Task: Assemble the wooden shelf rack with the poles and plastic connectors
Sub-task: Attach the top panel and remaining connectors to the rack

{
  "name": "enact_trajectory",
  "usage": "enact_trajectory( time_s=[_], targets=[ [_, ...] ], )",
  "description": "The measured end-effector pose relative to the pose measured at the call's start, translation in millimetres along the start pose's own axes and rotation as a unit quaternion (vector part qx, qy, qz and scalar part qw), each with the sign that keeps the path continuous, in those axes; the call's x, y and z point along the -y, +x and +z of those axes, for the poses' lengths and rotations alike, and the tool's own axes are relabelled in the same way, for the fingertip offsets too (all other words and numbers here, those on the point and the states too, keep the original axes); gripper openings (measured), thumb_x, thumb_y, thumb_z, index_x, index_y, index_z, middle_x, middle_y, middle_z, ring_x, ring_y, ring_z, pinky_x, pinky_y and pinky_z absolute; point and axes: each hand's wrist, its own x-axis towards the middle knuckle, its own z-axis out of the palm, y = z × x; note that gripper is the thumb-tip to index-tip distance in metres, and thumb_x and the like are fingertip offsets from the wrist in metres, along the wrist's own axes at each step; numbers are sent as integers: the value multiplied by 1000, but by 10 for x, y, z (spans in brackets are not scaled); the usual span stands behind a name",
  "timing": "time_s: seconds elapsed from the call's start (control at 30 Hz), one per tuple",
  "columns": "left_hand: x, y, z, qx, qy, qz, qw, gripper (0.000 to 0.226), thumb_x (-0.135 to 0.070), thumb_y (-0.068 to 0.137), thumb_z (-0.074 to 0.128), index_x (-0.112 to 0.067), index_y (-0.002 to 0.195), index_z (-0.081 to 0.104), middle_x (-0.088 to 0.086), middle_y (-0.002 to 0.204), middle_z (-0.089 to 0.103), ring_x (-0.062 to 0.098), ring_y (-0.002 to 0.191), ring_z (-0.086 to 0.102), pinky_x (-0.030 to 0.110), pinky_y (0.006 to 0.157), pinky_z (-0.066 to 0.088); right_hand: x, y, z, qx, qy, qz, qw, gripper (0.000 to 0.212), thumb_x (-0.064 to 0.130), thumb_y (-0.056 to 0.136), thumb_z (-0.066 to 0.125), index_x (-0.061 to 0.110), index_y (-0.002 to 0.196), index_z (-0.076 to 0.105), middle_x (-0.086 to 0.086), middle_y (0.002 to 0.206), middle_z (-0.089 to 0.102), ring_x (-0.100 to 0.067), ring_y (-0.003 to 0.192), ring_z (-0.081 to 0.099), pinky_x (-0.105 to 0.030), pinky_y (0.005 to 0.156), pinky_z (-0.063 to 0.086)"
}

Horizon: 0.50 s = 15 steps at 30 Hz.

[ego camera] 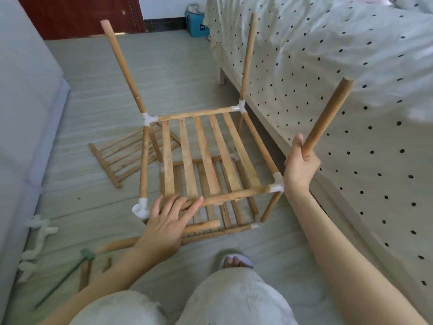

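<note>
The partly built wooden rack (208,151) stands on the floor in front of me, with slatted shelves joined by white plastic connectors. Two poles rise from its far corners: one far left (124,66), one far right (248,57). My right hand (300,165) grips a loose wooden pole (328,116) by its lower end, just above the near-right connector (276,184). My left hand (171,221) rests flat, fingers spread, on the shelf's front rail (234,195). The near-left connector (141,208) has an open socket facing up.
A spare slatted shelf (124,156) lies on the floor at the left. Another loose pole (121,245) lies under my left wrist. Spare white connectors (39,231) and a green tool (70,275) lie at lower left. A dotted bedspread (339,90) crowds the right side.
</note>
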Motion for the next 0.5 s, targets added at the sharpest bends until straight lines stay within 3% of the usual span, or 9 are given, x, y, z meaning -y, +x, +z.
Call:
enact_trajectory(
  time_s=[0.2,0.37,0.43,0.5],
  targets=[
    [-8,-5,18,-18,12,-15,1000,107,6,45,67,-20,142,30,12,115,58,26,116,40,58,94,38,-51,179,-83,118,-8,-36,992,55,19,91,51,27,38,37,11,34,34,-5,32,32,-16,40,32],
    [-30,15,-10,-6,10,-23,1000,107,6,46,66,-21,143,28,11,116,57,26,117,40,57,94,38,49,233,-159,211,-20,-8,977,52,21,81,51,25,31,36,11,35,33,-9,33,29,-22,44,30],
    [-14,5,-43,30,-7,-29,999,107,5,54,61,-25,147,18,9,122,53,27,122,41,56,100,32,76,191,-160,202,-20,-9,979,53,18,83,51,26,33,35,10,35,33,-9,33,29,-23,45,30],
    [26,24,-26,86,-45,-37,995,102,1,68,46,-36,148,-5,4,135,39,25,133,27,51,110,11,51,193,-150,186,-39,-7,982,52,13,88,51,20,39,35,9,35,34,-9,34,31,-24,46,32]
  ],
)
